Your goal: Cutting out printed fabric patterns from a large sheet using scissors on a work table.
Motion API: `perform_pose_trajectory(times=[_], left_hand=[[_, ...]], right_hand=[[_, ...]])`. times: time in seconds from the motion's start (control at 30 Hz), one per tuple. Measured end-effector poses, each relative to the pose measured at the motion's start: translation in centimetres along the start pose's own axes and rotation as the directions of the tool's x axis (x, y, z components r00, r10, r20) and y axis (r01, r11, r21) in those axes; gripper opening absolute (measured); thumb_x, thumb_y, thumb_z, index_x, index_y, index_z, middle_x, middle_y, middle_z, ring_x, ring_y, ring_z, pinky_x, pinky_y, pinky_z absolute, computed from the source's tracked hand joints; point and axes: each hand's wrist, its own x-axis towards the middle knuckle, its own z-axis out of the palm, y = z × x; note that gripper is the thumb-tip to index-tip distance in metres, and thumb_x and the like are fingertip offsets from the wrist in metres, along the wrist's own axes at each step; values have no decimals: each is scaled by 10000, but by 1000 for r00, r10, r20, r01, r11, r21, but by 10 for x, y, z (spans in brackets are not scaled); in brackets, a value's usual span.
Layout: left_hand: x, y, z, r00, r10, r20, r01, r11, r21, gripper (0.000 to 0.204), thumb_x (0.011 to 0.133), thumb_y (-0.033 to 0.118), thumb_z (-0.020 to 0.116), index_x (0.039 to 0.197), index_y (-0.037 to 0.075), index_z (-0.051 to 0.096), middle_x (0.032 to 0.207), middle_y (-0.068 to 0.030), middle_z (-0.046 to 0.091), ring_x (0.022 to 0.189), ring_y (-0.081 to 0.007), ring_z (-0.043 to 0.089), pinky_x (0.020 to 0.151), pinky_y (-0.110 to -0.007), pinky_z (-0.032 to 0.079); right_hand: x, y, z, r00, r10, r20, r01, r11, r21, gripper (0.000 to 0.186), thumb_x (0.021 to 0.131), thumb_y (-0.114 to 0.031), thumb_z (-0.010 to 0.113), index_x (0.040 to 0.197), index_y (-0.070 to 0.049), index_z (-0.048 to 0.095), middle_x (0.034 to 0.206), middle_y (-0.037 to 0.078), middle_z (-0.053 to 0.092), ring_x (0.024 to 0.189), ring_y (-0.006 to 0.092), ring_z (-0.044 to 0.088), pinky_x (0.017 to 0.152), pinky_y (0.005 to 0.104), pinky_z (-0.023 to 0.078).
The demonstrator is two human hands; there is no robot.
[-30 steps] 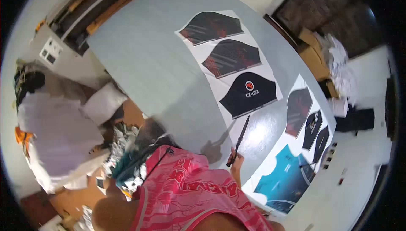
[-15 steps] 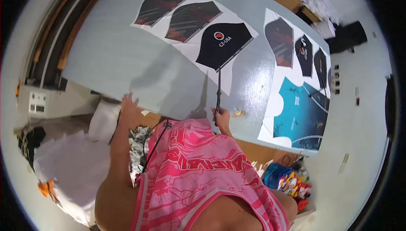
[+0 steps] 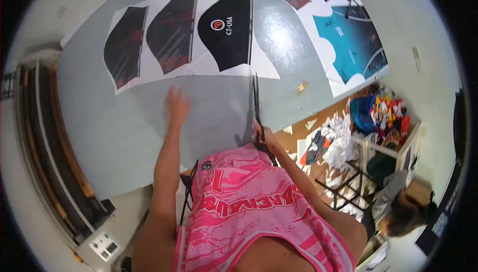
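Observation:
On the grey table lies a white fabric sheet (image 3: 264,65) printed with dark sleeve-shaped panels. Its rightmost panel (image 3: 226,35) is black with a round emblem; the other two, a middle panel (image 3: 172,35) and a left panel (image 3: 124,48), are dark with reddish patterning. My right hand (image 3: 265,135) grips long dark scissors (image 3: 257,95) by the handles. Their tips reach the sheet's near edge, just below the black panel's lower right corner. Slightly blurred, my left hand (image 3: 177,106) hovers with fingers apart and holds nothing, short of the sheet's near edge.
Another white sheet with a teal shirt panel (image 3: 343,38) lies at the table's far right. A long machine with rails (image 3: 50,147) runs along the left. White scraps (image 3: 338,137), a blue bag (image 3: 362,114) and a black stand (image 3: 348,187) are right; another person (image 3: 398,212) is lower right.
My view has turned, so the sheet appears rotated and farther left. My left hand has come from the table's edge to over the table, closer to the sheet. The scissors stay in my right hand.

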Motion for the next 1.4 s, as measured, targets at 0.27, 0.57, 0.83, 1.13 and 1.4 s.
perform_pose_trajectory(times=[0.27,0.57,0.83,1.13,1.4], left_hand=[[52,100,3,982,164,89,-160,986,-44,797,899,567,604,1554,207,329,1624,-198,175,1490,-413,164,1130,-664,190],[53,99,22,986,161,45,-164,983,77,806,899,657,526,1556,233,332,1639,-168,167,1506,-390,141,1115,-717,109],[54,99,21,989,147,26,-149,985,91,788,879,653,538,1534,245,381,1615,-170,253,1485,-383,232,1115,-713,118],[54,99,20,989,138,46,-140,989,41,786,890,626,557,1547,245,357,1639,-157,185,1509,-374,164,1125,-702,84],[55,99,22,991,126,44,-128,991,49,777,883,639,546,1540,264,368,1630,-153,220,1500,-373,198,1126,-704,87]], right_hand=[[44,-24,59,979,31,-204,-11,995,97,661,883,-705,569,613,-102,562,519,29,523,472,129,518,471,288,377],[45,-33,57,971,63,-229,-35,992,122,577,876,-586,680,595,-101,541,481,13,492,449,130,508,445,281,359],[61,-45,51,958,75,-278,-54,995,83,544,899,-558,669,640,-96,547,519,11,505,460,119,496,464,275,356],[71,-54,49,975,39,-220,0,984,176,538,897,-536,689,632,-95,534,520,14,503,455,122,497,449,273,348],[82,-66,52,954,143,-265,-135,990,47,557,898,-565,670,630,-94,540,526,17,506,477,125,512,479,272,368]])
